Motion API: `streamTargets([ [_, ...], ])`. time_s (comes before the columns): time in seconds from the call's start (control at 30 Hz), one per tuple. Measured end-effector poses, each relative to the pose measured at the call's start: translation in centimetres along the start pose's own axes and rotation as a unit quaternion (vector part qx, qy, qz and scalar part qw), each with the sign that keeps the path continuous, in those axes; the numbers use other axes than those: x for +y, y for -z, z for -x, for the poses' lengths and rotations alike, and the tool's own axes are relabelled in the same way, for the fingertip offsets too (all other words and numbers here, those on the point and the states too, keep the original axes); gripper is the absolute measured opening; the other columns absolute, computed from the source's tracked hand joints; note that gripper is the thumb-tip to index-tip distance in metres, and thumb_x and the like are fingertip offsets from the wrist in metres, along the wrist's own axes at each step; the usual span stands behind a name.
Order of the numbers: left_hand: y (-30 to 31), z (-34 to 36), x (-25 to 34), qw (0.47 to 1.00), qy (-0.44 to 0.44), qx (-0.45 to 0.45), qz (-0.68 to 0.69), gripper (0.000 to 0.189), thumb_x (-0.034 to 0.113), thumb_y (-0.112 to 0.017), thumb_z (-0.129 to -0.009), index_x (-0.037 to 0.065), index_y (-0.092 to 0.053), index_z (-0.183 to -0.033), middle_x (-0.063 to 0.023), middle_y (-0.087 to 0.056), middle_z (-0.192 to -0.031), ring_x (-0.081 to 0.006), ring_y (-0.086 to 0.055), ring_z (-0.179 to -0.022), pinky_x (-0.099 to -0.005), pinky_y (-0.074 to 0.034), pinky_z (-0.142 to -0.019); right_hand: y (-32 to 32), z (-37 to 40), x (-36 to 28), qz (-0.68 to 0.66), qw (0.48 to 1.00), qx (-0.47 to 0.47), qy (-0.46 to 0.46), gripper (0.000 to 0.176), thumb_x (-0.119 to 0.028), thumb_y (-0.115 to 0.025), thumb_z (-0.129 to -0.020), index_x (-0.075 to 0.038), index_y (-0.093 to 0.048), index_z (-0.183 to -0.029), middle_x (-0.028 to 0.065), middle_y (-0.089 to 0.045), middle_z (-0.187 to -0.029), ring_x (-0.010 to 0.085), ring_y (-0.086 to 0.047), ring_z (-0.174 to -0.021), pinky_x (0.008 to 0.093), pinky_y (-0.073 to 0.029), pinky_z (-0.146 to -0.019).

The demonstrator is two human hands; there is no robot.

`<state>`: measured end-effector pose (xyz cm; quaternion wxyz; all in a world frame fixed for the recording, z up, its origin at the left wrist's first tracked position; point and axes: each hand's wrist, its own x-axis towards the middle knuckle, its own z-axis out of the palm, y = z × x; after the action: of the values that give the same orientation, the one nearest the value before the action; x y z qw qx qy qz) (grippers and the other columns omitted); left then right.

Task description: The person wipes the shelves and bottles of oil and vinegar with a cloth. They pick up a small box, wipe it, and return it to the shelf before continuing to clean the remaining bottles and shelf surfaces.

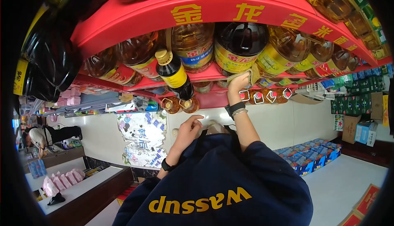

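My right hand (239, 82) grips a tan cloth (255, 73) at the edge of the red shelf, just below a large dark oil bottle (240, 45) with a yellow label. Beside that bottle stands an amber oil bottle (193, 41) with a blue label. My left hand (188, 130) hangs in front of my body with loosely bent fingers, and I see nothing in it. Above it, a dark bottle (176, 76) with a gold cap and yellow label stands toward the front of the shelf.
More oil bottles (283, 51) line the red shelf (221, 8). Several small bottles (264, 95) stand lower down. Blue boxes (314, 154) are stacked at right, and a counter (78, 187) is at lower left. Another person (49, 137) bends over at far left.
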<state>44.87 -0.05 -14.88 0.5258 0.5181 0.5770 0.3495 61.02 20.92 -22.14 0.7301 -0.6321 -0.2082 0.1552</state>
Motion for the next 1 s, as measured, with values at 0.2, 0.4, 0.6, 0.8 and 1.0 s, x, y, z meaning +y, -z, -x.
streamTargets([
  [0.2, -0.1, 0.9, -0.8, 1.0, 0.012, 0.01, 0.027, 0.026, 0.0, -0.047, -0.082, 0.003, -0.054, -0.106, -0.0064, -0.06, -0.074, -0.0113, -0.057, -0.069, -0.023, -0.044, -0.064, -1.6, 6.1, -2.0, 0.021, 0.981, -0.02, -0.192, 0.041, -0.025, -0.028, -0.093, 0.01, -0.046, -0.105, 0.0274, -0.052, -0.104, 0.036, -0.05, -0.088, 0.0421, -0.037, -0.083],
  [0.4, 0.7, 1.9, -0.5, 1.0, 0.018, -0.011, 0.0, 0.027, -0.002, -0.045, -0.081, 0.002, -0.054, -0.106, -0.0063, -0.059, -0.073, -0.0117, -0.058, -0.071, -0.0238, -0.044, -0.067, -1.9, 7.7, -0.5, 0.079, 0.96, -0.079, -0.257, 0.031, -0.01, -0.05, -0.083, 0.006, -0.047, -0.109, 0.0168, -0.055, -0.105, 0.0271, -0.054, -0.092, 0.0365, -0.042, -0.081],
  [0.6, 1.2, 1.0, -1.4, 1.0, -0.001, -0.03, 0.001, 0.027, -0.002, -0.044, -0.08, 0.001, -0.054, -0.106, -0.0067, -0.059, -0.073, -0.0123, -0.057, -0.072, -0.0249, -0.045, -0.068, 7.4, -0.2, -1.5, -0.246, 0.901, -0.192, -0.303, 0.023, -0.006, -0.056, -0.079, -0.001, -0.053, -0.102, 0.0068, -0.057, -0.098, 0.0168, -0.056, -0.088, 0.0319, -0.047, -0.078],
  [0.8, -0.1, -0.1, -1.9, 0.999, -0.024, -0.043, -0.007, 0.028, -0.002, -0.045, -0.08, 0.003, -0.055, -0.105, -0.0064, -0.058, -0.072, -0.0117, -0.057, -0.071, -0.0236, -0.044, -0.065, 12.0, -11.0, -11.3, 0.068, 0.957, -0.144, 0.244, 0.042, 0.004, -0.06, -0.072, 0.004, -0.048, -0.112, 0.0117, -0.05, -0.114, 0.0216, -0.051, -0.102, 0.0288, -0.037, -0.089],
  [1.0, -2.2, -0.8, -2.9, 0.997, -0.035, -0.069, 0.008, 0.026, -0.001, -0.047, -0.08, 0.003, -0.055, -0.104, -0.006, -0.058, -0.072, -0.0116, -0.056, -0.068, -0.0237, -0.044, -0.063, 5.3, -15.1, -18.3, 0.353, 0.869, -0.121, 0.325, 0.091, -0.03, -0.077, -0.058, 0.005, -0.028, -0.127, 0.0282, -0.031, -0.127, 0.0428, -0.034, -0.115, 0.0448, -0.033, -0.095],
])
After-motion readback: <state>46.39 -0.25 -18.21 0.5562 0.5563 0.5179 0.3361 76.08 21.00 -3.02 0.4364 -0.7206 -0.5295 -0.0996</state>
